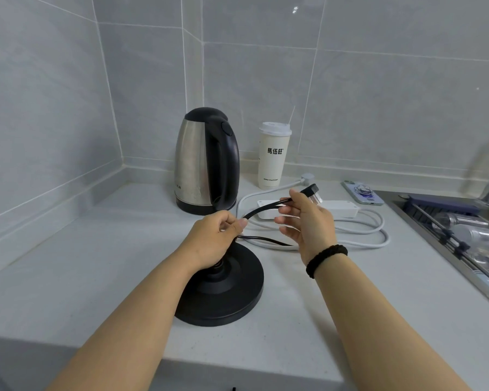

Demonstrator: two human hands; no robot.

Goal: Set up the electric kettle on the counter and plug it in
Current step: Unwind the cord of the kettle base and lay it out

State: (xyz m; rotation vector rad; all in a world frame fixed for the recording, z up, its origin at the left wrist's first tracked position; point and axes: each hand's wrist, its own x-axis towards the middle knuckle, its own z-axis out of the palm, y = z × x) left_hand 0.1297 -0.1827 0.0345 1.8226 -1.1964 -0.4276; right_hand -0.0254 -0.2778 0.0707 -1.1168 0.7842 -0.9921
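Observation:
A steel kettle [206,162] with a black handle stands upright in the counter's back corner, off its base. The round black base [229,292] lies on the counter near the front edge. Its black cord [263,209] runs up between my hands. My left hand [212,241] pinches the cord above the base. My right hand [308,221] pinches the cord just behind the black plug [312,192], which points up and to the right. A white power strip [342,208] lies behind my right hand.
A white lidded drink cup [273,156] stands right of the kettle. A phone [363,192] lies near the wall. The strip's white cable [376,235] loops over the counter. A steel sink [463,235] with a rack and bottles fills the right side.

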